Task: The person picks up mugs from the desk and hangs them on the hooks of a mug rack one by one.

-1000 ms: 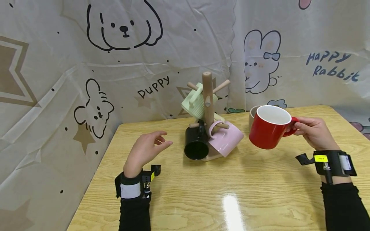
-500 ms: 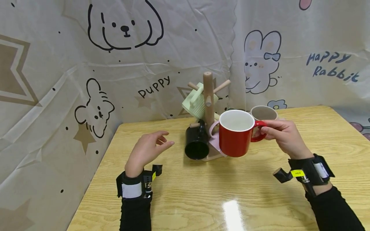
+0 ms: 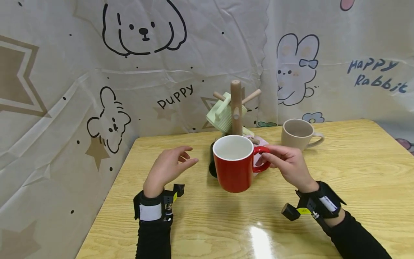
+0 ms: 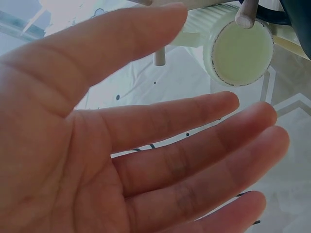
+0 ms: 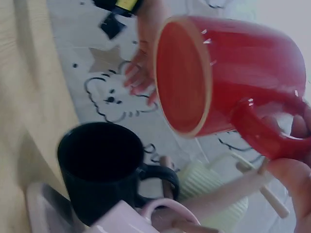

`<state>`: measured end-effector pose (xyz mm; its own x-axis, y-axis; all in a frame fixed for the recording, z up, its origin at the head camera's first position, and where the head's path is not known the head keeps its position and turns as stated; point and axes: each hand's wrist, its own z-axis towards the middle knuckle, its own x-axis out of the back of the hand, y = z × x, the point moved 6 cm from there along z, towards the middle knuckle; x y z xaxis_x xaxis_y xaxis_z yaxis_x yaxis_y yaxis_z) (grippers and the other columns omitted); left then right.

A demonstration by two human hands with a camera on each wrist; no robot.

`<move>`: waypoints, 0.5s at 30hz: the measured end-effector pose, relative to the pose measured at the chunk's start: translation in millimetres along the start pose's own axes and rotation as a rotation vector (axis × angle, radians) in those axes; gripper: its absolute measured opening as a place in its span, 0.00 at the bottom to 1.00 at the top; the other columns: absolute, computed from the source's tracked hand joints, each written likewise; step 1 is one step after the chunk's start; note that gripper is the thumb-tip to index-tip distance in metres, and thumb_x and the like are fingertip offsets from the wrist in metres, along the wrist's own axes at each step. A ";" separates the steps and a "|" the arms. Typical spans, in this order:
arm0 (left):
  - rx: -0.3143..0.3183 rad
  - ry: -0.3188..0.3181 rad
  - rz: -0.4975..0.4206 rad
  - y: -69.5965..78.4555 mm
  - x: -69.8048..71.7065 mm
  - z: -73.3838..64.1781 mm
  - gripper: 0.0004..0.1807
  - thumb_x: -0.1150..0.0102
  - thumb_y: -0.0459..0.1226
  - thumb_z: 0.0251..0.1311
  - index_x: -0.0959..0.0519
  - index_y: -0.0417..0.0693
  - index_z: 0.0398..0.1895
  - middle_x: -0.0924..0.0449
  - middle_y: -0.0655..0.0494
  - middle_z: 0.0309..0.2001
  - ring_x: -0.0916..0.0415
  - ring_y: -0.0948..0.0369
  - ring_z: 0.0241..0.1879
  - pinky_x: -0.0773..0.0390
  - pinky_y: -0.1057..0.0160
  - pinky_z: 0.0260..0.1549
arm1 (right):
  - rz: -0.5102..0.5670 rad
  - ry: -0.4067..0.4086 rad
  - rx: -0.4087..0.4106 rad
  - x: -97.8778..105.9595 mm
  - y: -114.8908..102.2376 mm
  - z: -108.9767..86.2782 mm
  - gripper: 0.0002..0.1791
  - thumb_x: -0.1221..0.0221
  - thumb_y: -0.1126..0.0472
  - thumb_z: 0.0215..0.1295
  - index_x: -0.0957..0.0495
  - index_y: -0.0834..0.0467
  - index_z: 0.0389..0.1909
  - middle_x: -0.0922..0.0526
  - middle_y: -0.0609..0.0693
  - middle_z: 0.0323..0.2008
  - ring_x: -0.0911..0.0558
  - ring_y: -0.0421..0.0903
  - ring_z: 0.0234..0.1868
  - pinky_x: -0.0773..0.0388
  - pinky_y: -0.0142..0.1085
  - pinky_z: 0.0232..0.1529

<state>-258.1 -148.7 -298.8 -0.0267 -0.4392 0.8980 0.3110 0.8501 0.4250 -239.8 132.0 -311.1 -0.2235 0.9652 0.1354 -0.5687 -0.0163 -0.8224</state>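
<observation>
A red mug [image 3: 233, 175] with a white inside is held upright in the air by its handle, pinched by my right hand [image 3: 290, 166]. In the head view it overlaps the lower part of a wooden mug tree [image 3: 236, 104]. My left hand [image 3: 168, 166] hovers left of the mug tree, fingers relaxed and holding nothing. On the tree hang a pale green ribbed mug [image 3: 220, 114], a black mug [image 5: 103, 167] and a pink mug [image 5: 124, 221]. The red mug hides most of the black and pink ones from the head camera.
A beige mug [image 3: 296, 134] stands upright on the wooden table [image 3: 349, 172] at the back right, its handle pointing right. Behind the table hangs a patterned cloth [image 3: 194, 39] with animal drawings. Light glares off the table's front.
My right hand has carried the red mug leftward and closer, from beside the pink mug to in front of the tree. The beige mug is now uncovered. My left hand stays nearly still.
</observation>
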 end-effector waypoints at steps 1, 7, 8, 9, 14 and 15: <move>-0.001 0.003 0.000 0.5 0.0 0.4 0.25 0.44 0.48 0.59 0.27 0.42 0.56 0.18 0.48 0.41 0.20 0.52 0.42 0.23 0.54 0.41 | -0.012 -0.007 -0.012 -2.9 0.0 -1.4 0.11 0.46 0.73 0.61 0.19 0.64 0.41 0.16 0.38 0.29 0.18 0.34 0.29 0.20 0.26 0.30; -0.011 0.037 -0.013 3.2 1.3 2.1 0.24 0.44 0.47 0.59 0.25 0.43 0.54 0.18 0.48 0.41 0.20 0.53 0.41 0.22 0.54 0.40 | 0.025 -0.128 -0.219 -19.6 6.2 -9.3 0.12 0.47 0.67 0.64 0.24 0.75 0.41 0.17 0.41 0.26 0.16 0.38 0.26 0.19 0.34 0.28; -0.013 0.043 -0.024 3.6 1.4 2.3 0.23 0.44 0.47 0.60 0.25 0.43 0.54 0.18 0.48 0.42 0.20 0.53 0.41 0.22 0.55 0.40 | 0.060 -0.144 -0.261 -21.9 7.1 -10.6 0.11 0.47 0.66 0.65 0.23 0.72 0.41 0.17 0.42 0.26 0.16 0.39 0.26 0.19 0.34 0.28; -0.010 0.047 -0.040 3.9 1.3 2.4 0.23 0.45 0.47 0.60 0.25 0.43 0.54 0.18 0.48 0.42 0.20 0.53 0.41 0.22 0.55 0.40 | 0.098 -0.157 -0.298 -23.8 7.8 -11.9 0.10 0.48 0.66 0.65 0.22 0.67 0.40 0.17 0.44 0.26 0.16 0.40 0.27 0.19 0.35 0.29; 0.000 0.072 -0.266 8.7 2.1 1.5 0.27 0.58 0.52 0.67 0.30 0.45 0.60 0.19 0.46 0.45 0.19 0.53 0.42 0.21 0.54 0.43 | 0.191 -0.137 -0.333 -24.9 4.2 -14.7 0.10 0.49 0.65 0.67 0.19 0.51 0.37 0.17 0.44 0.27 0.16 0.40 0.27 0.18 0.35 0.30; -0.007 0.070 -0.341 11.6 1.8 0.9 0.31 0.62 0.56 0.66 0.33 0.45 0.62 0.20 0.45 0.46 0.19 0.52 0.43 0.21 0.54 0.44 | 0.189 -0.123 -0.310 -24.1 2.4 -14.5 0.10 0.49 0.65 0.67 0.19 0.52 0.39 0.17 0.44 0.27 0.16 0.40 0.27 0.19 0.35 0.29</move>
<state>-255.3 -139.4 -292.2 -0.0652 -0.7166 0.6945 0.3019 0.6492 0.6982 -224.3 112.4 -324.3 -0.4055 0.9140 0.0149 -0.2459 -0.0933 -0.9648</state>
